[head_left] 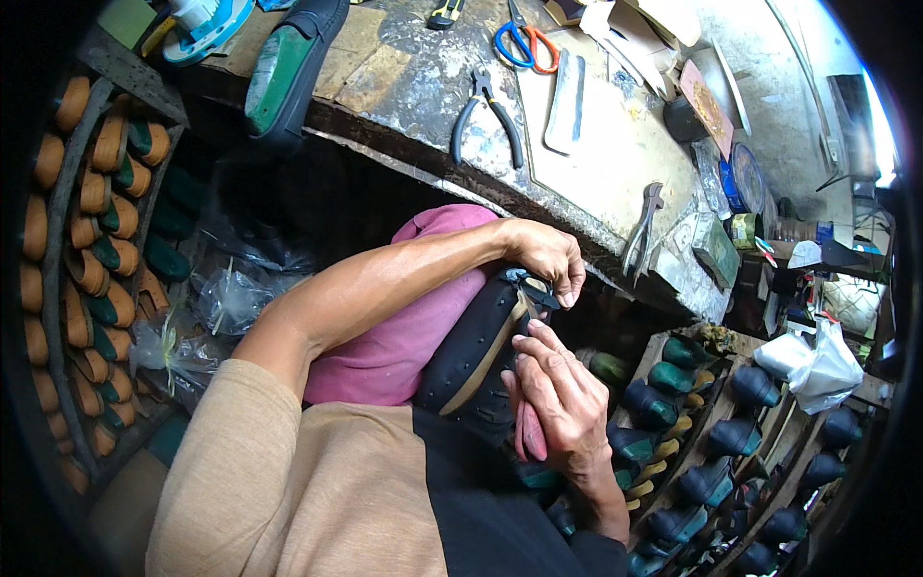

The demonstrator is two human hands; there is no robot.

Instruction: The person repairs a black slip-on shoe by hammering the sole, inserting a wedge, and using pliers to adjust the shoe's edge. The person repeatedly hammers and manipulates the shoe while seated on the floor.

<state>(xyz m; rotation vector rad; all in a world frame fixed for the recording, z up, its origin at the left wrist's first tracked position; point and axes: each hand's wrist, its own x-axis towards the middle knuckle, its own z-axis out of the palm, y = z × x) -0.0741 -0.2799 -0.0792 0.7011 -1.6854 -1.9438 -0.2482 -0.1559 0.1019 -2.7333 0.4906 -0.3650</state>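
Observation:
A black shoe (468,338) with a tan strip along its underside and small studs or nail heads rests against my pink-covered leg (370,351). At its far end, the fingers of my left hand (546,258) are closed on the shoe's black edge material. My right hand (561,394) is wrapped round a tool with a reddish handle (530,431). A thin part of that tool seems to reach up to the shoe beside the left fingers; its working tip is hard to make out.
On the worn bench lie black-handled pliers (486,117), scissors (525,46), pincers (642,229), a whetstone-like slab (565,102) and a dark shoe with a green insole (288,77). Shoe racks stand left (93,279) and right (711,404). Plastic bags (231,298) lie beneath.

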